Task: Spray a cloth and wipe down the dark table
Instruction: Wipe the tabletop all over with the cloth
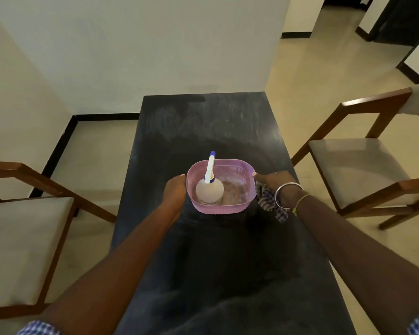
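A pink plastic basket [224,207] stands on the dark table [211,262] in the middle of the view. Inside it a white spray bottle [209,193] with a blue-tipped nozzle stands upright at the left. My left hand [174,194] presses flat against the basket's left wall, thumb at the rim. My right hand [276,183] holds the basket's right rim, and a checked blue-and-white cloth [267,201] is bunched under its palm. Pale wipe streaks show on the table's far half.
A wooden chair with a pale seat [22,250] stands close on the left of the table, another chair [358,165] on the right. A white wall runs behind the table's far end. Tiled floor opens to the right toward a doorway.
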